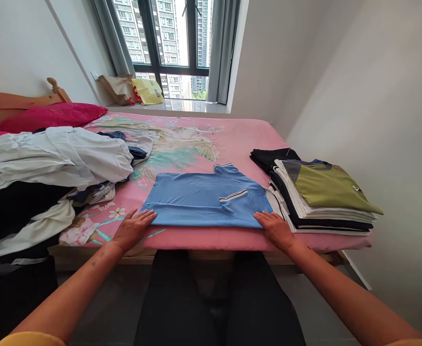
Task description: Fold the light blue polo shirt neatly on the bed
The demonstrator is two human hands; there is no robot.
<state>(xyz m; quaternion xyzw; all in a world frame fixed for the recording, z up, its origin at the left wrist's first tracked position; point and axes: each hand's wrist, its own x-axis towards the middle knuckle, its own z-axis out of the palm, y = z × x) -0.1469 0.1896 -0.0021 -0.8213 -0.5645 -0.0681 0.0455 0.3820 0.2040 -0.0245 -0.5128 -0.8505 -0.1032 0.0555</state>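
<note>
Head view, clocked around the blue shirt [189, 192]: the clothes heap [59, 154] lay at nine o'clock. At eight, the left hand [134, 228] pressed flat on the shirt's near corner, fingers straight and close together. The shirt lay partly folded on the pink bed [243, 134]. At four, the right hand [275, 229] lay flat on its other near corner, fingers extended, slightly spread. The folded stack [328, 211] sat at three.
</note>
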